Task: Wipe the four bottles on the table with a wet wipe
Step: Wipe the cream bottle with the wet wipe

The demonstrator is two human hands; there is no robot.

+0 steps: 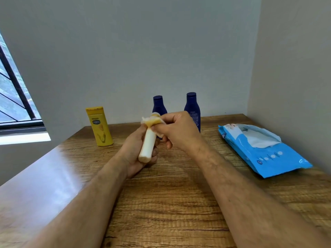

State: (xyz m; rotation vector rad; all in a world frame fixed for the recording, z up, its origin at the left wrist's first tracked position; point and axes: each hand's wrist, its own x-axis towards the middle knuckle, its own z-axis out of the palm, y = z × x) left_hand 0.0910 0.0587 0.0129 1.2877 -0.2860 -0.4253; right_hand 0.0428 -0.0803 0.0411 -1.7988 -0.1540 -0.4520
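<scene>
My left hand (133,149) grips a cream-white bottle (147,146) with a yellow cap, held tilted above the wooden table (170,203). My right hand (176,130) pinches a white wet wipe (149,119) wrapped around the bottle's cap end. A yellow bottle (99,126) stands at the back left. Two dark blue bottles stand by the back wall: one (158,104) partly hidden behind my hands, the other (192,108) just to its right.
A blue pack of wet wipes (263,149) lies open at the table's right side, a wipe sticking out of its flap. Walls close off the back and right. A window is at the left.
</scene>
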